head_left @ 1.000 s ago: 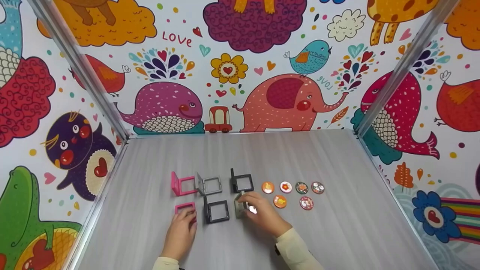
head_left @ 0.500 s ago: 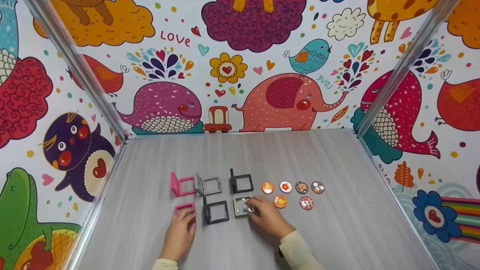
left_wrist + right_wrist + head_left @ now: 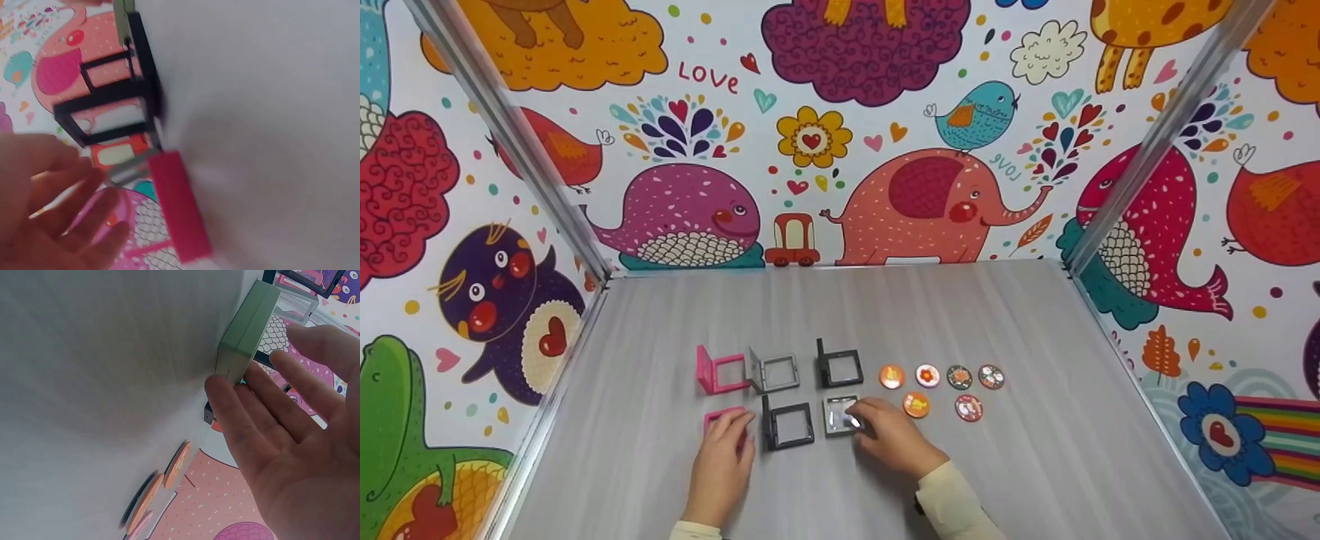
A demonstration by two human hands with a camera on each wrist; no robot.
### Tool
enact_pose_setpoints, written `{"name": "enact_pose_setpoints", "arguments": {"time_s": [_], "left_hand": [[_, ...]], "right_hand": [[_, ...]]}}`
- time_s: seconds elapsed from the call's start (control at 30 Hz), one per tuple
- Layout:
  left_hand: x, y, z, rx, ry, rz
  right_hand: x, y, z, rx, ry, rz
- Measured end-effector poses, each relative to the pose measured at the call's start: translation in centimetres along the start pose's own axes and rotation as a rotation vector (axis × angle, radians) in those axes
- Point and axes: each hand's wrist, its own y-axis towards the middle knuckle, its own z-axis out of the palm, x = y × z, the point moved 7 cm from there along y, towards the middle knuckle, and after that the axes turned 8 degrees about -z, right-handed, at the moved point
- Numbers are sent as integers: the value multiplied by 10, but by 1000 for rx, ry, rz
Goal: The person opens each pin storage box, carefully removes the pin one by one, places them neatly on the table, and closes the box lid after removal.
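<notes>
In the head view my left hand [image 3: 721,461] is over the near pink display frame [image 3: 724,411], hiding much of it. The left wrist view shows its loosely bent fingers [image 3: 93,216] apart from that frame's pink edge [image 3: 179,208]. My right hand [image 3: 898,439] is at the right side of a green display frame [image 3: 826,421], which lies flat with clear film in its window. In the right wrist view the green frame [image 3: 247,326] has a seam along its side, and straight fingers [image 3: 236,419] reach its corner. Between the hands stands a black frame [image 3: 766,424], lid raised.
Behind stand a pink frame [image 3: 705,371], a grey frame [image 3: 757,369] and another black frame [image 3: 822,364], lids raised. Several round badges, including an orange one [image 3: 892,376] and a red one [image 3: 969,407], lie to the right. Patterned walls [image 3: 810,90] enclose the table [image 3: 960,322].
The green frame's upright part has come down, and the frame now lies flat. My right hand has released its grip and shifted to the frame's right side. The left hand stays nearly still.
</notes>
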Motion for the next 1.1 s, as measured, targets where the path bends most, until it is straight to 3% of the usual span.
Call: {"name": "enact_pose_setpoints", "arguments": {"time_s": [0.07, 0.17, 0.3, 0.43, 0.53, 0.7, 0.9, 1.1], "left_hand": [[-11, 0, 0, -36, -18, 51], [-22, -1, 5, -31, -15, 106], [-28, -1, 14, -2, 0, 115], [-29, 0, 22, 31, -7, 100], [-31, -1, 30, 75, -19, 108], [-37, -3, 48, 177, -25, 141], [-39, -9, 70, 344, 52, 136], [-39, -6, 77, 427, 60, 122]], "right_hand": [[0, 0, 1, 6, -3, 2], [0, 0, 2, 8, -10, 3], [-1, 0, 4, 13, -7, 17], [1, -1, 2, -10, -31, -24], [2, -1, 0, -24, -49, -49], [0, 0, 1, -5, -29, -22], [-2, 1, 3, 4, -13, -15], [-3, 0, 2, 8, -5, -4]]}}
